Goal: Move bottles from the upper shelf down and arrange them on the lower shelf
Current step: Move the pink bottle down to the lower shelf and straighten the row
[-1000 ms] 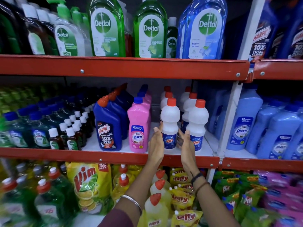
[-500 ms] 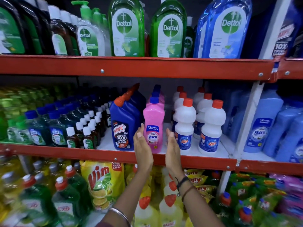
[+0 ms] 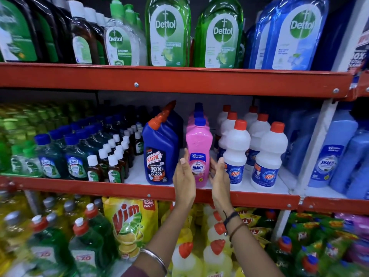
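A pink Shakti bottle (image 3: pixel 199 148) with a blue cap stands at the front of the middle shelf (image 3: pixel 139 189), more pink bottles lined up behind it. My left hand (image 3: pixel 184 179) is flat against its left side and my right hand (image 3: pixel 219 177) against its right side, fingers straight and pointing up. The hands flank the bottle without wrapping around it. A dark blue Harpic bottle (image 3: pixel 160 150) stands just left of it. White bottles with red caps (image 3: pixel 236 152) stand in two rows to its right. Large Dettol bottles (image 3: pixel 167 33) fill the upper shelf (image 3: pixel 179 81).
Small brown and green bottles (image 3: pixel 111 162) crowd the middle shelf's left part. Blue Shakti bottles (image 3: pixel 331 156) fill the bay right of the white upright post (image 3: pixel 311 148). Below are a yellow Vim pouch (image 3: pixel 129 222), green dish-soap bottles (image 3: pixel 85 242) and yellow Harpic bottles (image 3: pixel 187 256).
Both hands moved left from the front white bottle to the pink Shakti bottle and now press its two sides. The view shifted left too.
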`<state>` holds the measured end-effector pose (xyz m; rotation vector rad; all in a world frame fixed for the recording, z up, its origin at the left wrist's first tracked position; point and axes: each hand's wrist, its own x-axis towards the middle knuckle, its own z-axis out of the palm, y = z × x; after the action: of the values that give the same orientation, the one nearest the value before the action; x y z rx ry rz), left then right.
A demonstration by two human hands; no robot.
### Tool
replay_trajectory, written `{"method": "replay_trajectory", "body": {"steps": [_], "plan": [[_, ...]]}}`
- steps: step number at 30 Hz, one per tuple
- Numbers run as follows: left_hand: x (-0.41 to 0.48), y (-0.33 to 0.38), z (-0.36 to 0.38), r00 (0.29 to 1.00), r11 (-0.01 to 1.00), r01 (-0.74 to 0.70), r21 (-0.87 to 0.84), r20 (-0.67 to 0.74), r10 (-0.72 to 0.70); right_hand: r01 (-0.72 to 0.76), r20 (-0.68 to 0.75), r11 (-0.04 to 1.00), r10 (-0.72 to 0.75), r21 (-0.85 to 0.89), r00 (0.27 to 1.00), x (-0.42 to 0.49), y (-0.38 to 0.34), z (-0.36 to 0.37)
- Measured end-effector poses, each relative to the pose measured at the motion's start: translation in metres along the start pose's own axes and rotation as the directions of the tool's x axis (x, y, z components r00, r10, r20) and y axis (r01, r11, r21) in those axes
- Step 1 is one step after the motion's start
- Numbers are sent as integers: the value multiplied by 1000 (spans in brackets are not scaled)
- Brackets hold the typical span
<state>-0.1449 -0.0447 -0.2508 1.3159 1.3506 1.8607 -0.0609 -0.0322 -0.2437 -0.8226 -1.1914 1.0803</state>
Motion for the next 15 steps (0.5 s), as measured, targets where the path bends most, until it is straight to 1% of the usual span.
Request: {"method": "replay_trajectory", "body": {"steps": [2, 3, 4, 5, 6, 7, 8, 9, 10, 11, 13, 15], "plan": [[-3, 0, -3, 1000, 999, -23, -45, -19, 23, 35, -42, 999, -36, -14, 998, -7, -1, 3], [-6, 1, -6, 997, 997, -50, -66, -59, 46, 88, -94, 995, -91, -41, 991, -14, 1, 6], [-11, 5, -9, 989, 991, -99, -91, -120, 87, 168, -155, 983, -178, -76, 972, -22, 2, 9], [-15, 6, -14, 969, 980, -166, -111, -203, 141, 248, -193, 964, -263, -97, 945, -29, 6, 12], [-18, 6, -21, 933, 962, -247, -119, -297, 202, 304, -185, 947, -318, -99, 930, -37, 11, 18], [-18, 4, -28, 887, 942, -315, -112, -388, 251, 327, -133, 941, -336, -84, 933, -42, 16, 23], [-16, 2, -35, 846, 932, -349, -97, -461, 269, 313, -51, 948, -317, -63, 947, -46, 20, 29], [-11, -1, -43, 821, 936, -341, -88, -512, 252, 281, 37, 958, -279, -59, 960, -48, 24, 37], [-7, -2, -50, 822, 951, -294, -90, -532, 204, 245, 115, 967, -236, -72, 965, -49, 27, 45], [0, -3, -57, 843, 971, -219, -100, -521, 136, 204, 175, 974, -186, -94, 967, -47, 29, 52], [13, -5, -67, 880, 991, -92, -96, -474, 35, 123, 240, 984, -89, -132, 967, -40, 30, 67], [23, -5, -74, 900, 997, -23, -79, -436, -14, 69, 263, 989, -33, -129, 964, -31, 31, 80]]}}
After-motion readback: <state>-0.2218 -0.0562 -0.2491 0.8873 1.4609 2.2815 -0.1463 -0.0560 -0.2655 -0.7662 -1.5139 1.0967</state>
